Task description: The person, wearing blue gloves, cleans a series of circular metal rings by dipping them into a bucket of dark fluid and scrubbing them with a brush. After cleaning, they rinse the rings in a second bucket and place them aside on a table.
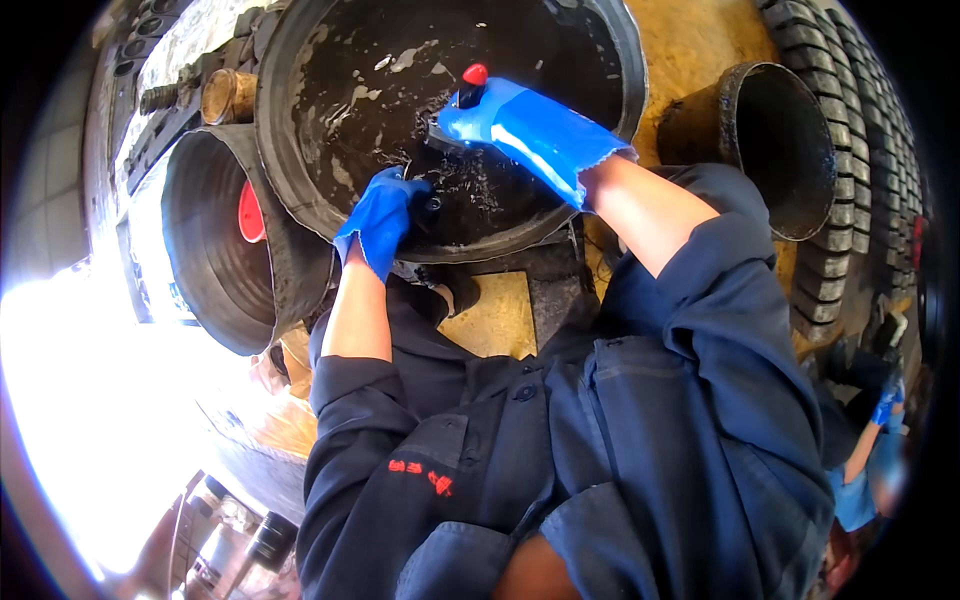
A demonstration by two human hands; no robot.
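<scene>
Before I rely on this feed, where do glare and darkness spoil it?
Head view: the lower left is blown out white; glare streaks the right glove; pale patches, perhaps reflections or foam, mottle the dark liquid; the corners are black.

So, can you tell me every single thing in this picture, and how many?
Tub: one, dark grey, top middle
Liquid: one pool, dark with pale patches, inside the tub
Red-tipped tool: one, black and red, over the tub
Dark part: one, black, low in the tub
Drum: one, grey, left
Round thing: one, red, inside the drum
Rusty can: one, brown, upper left
Bucket: one, blackish, right
Tyre tread: count unclear, dark, far right
Co-worker: one, blue clothes, right edge
Left grip: one, blue-gloved, at the dark part
Right grip: one, blue-gloved, holding the tool
</scene>
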